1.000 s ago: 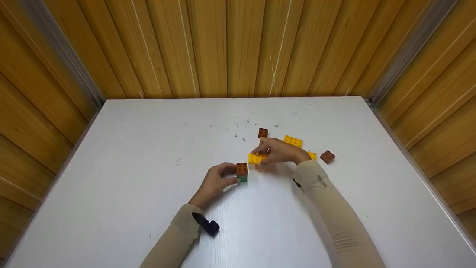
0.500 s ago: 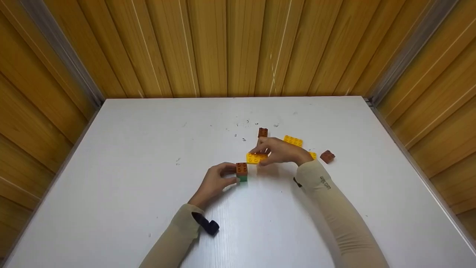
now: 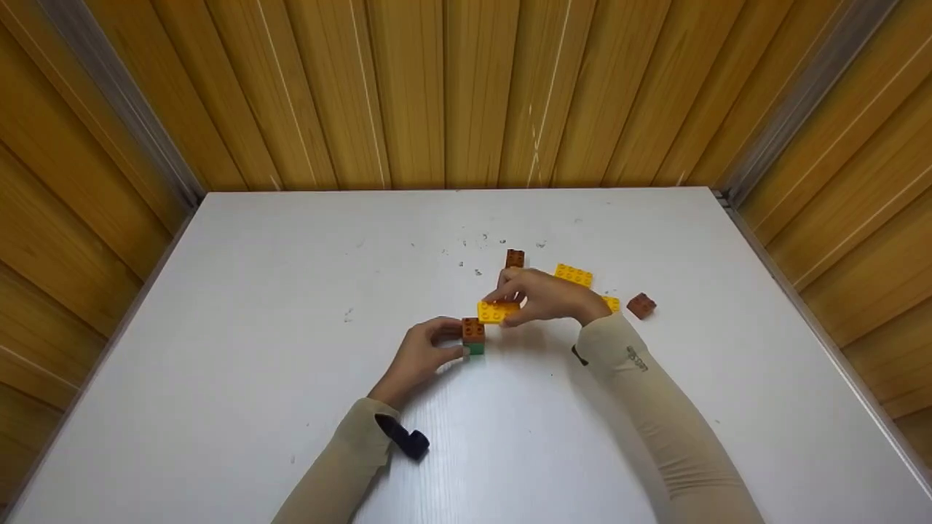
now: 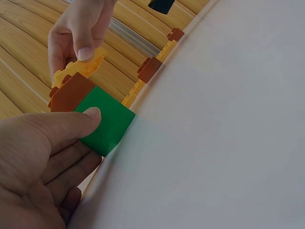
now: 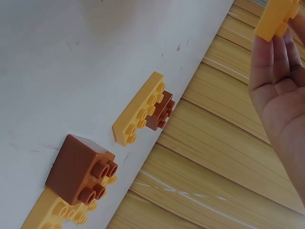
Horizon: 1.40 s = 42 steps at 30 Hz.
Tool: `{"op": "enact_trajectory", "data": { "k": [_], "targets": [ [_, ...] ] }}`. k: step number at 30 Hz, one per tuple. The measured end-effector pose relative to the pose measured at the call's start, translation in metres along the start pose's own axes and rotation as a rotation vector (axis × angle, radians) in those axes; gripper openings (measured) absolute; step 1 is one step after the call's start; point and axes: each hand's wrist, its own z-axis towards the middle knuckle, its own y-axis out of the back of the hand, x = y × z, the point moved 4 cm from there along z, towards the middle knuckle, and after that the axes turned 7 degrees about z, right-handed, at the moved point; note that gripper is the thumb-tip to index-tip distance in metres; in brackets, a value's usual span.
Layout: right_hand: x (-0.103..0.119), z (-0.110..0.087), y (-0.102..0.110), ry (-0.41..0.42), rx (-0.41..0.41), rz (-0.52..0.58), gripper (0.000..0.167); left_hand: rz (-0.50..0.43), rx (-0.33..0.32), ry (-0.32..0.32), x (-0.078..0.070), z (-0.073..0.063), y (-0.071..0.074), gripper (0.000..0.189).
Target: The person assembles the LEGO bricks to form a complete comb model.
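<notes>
With your left fingers (image 4: 76, 171) you pinch the stack (image 3: 474, 337), with right fingers (image 5: 263, 67) a yellow brick (image 3: 492, 313) near its top.

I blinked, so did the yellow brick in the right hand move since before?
Yes. In the head view, the yellow brick moved slightly left, judged against the unmoved far brown brick.

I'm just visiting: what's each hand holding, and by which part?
The left hand grips a brown-on-green stack, thumb on its lower, green block; the right hand pinches a yellow block by its long sides.
</notes>
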Motion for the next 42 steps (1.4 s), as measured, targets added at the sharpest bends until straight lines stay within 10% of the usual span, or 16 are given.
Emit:
{"op": "enact_trajectory", "data": {
  "k": [42],
  "targets": [
    [0.023, 0.011, -0.014, 0.008, 0.065, -0.041, 0.043, 0.028, 0.001, 0.007, -0.001, 0.001, 0.0, 0.038]
  ]
}}
